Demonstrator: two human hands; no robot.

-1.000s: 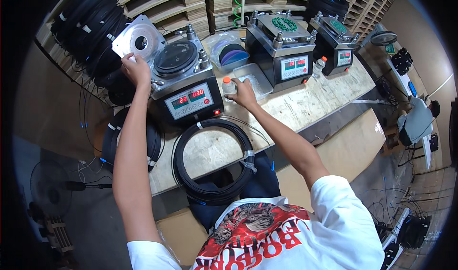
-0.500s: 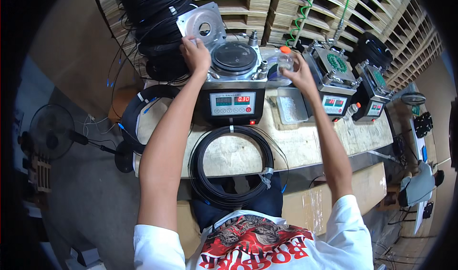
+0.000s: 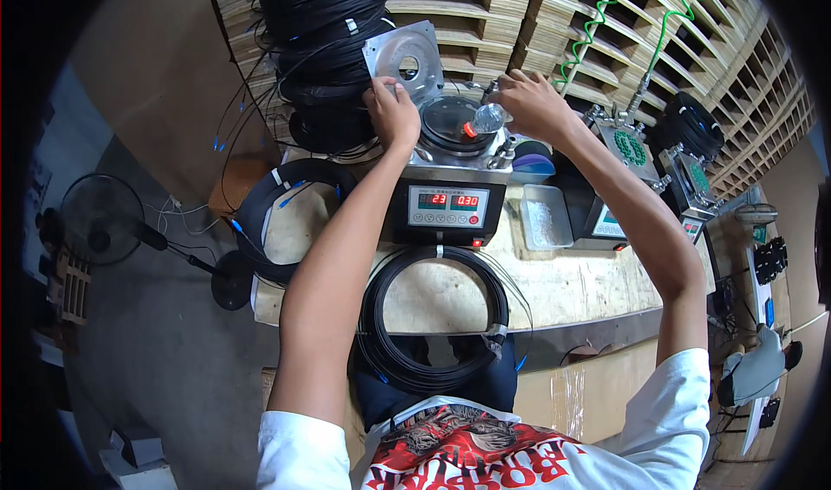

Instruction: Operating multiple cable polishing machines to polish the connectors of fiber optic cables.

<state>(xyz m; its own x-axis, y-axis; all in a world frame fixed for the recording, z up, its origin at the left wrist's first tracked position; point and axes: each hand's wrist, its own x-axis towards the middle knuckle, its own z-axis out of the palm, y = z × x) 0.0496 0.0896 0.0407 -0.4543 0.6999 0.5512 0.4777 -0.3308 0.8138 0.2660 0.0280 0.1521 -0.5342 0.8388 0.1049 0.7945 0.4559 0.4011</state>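
My left hand (image 3: 394,112) is closed on the lower edge of a square metal plate (image 3: 424,48) with a round hole, holding it tilted up behind a benchtop polishing machine (image 3: 424,232). Beneath the raised plate lies the machine's round black disc (image 3: 445,119). My right hand (image 3: 530,105) grips a clear plastic bottle (image 3: 491,119) by its base end. The bottle's orange cap points down and left, just above the disc. Whether liquid comes out is too small to tell. Red digits glow on the front panel.
A coil of black cable (image 3: 372,317) hangs over the table's front edge onto my lap. Right of the machine sit a clear plastic tray (image 3: 547,219) and two similar machines with green-ringed plates (image 3: 629,146). Stacked black coils (image 3: 325,48) rise at back left; a fan (image 3: 95,217) stands left.
My right hand has swung left with the bottle and turned it from upright to cap-down over the disc. My left hand still holds the plate. The view has shifted, and another panel display has lit up.
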